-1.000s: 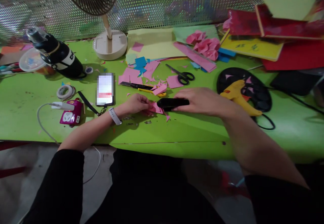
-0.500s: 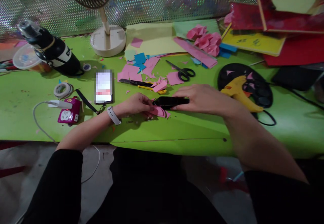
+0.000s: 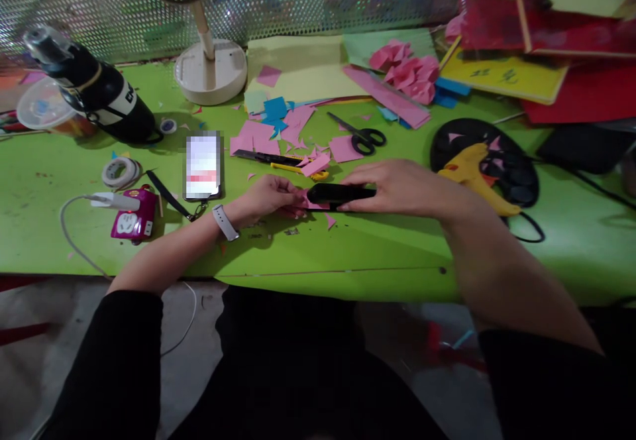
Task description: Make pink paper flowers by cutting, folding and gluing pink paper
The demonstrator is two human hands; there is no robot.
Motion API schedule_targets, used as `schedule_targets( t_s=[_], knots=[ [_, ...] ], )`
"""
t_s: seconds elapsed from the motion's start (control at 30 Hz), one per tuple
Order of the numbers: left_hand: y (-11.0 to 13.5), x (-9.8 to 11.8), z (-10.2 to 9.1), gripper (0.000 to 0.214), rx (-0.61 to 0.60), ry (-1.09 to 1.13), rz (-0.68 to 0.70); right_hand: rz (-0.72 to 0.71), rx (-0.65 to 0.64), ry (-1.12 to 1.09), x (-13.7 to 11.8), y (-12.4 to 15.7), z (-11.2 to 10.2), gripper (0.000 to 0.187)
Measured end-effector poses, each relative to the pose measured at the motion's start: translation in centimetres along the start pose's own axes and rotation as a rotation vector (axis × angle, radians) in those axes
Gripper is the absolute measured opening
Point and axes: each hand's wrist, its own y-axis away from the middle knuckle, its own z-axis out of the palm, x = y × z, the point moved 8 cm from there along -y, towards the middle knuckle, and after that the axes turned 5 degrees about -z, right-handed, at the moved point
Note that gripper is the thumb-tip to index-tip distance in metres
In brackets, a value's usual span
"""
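Observation:
My right hand [image 3: 385,188] is closed round a black stapler [image 3: 338,194], which lies lengthwise on the green table. In my left hand [image 3: 273,196], fingers pinched together, is a piece of pink paper [image 3: 314,203]. The paper's right part lies between the stapler's jaws, at its left end. A small pink scrap [image 3: 330,220] rests just below the stapler. Behind my hands are a yellow-and-black cutter knife [image 3: 271,158], more pink paper cuttings [image 3: 345,149] and black-handled scissors [image 3: 368,140].
To the left are a phone [image 3: 203,165], a magenta power adapter [image 3: 134,213], a tape roll [image 3: 120,171] and a black bottle [image 3: 106,95]. A fan base [image 3: 211,75] and pink paper flowers [image 3: 405,72] stand behind. A yellow glue gun [image 3: 477,178] lies right.
The pink paper has moved from below the stapler's left end into its jaws. The stapler now lies flatter, with its lower base showing; the view has shifted slightly.

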Motion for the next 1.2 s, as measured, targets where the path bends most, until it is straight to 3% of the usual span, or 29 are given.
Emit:
schedule_targets(
  t_s=[0.13, 0.3, 0.37, 0.53, 0.77, 1.2],
  knots=[
    [-0.1, 0.0, 0.1, 0.012, -0.014, -0.004, 0.031, 0.026, 0.026, -0.021, -0.6, -0.5, -0.6, 0.053],
    [-0.1, 0.0, -0.1, 0.014, 0.004, -0.021, 0.05, 0.063, 0.335, -0.071, -2.8, -2.5, -2.7, 0.062],
    [-0.1, 0.1, -0.1, 0.014, 0.014, -0.014, 0.067, 0.092, 0.379, -0.02, -3.6, -3.8, -2.6, 0.066],
    [0.0, 0.3, -0.1, 0.013, 0.04, -0.024, 0.048, 0.186, 0.339, 0.176, -3.5, -6.9, -0.7, 0.075],
    [-0.1, 0.4, -0.1, 0.012, 0.039, -0.055, 0.035, 0.235, 0.205, 0.154, -1.0, -7.8, 2.0, 0.08],
    [0.0, 0.6, -0.1, 0.008, 0.032, -0.053, 0.014, 0.266, 0.148, 0.136, -0.9, -8.2, 2.5, 0.079]
  ],
)
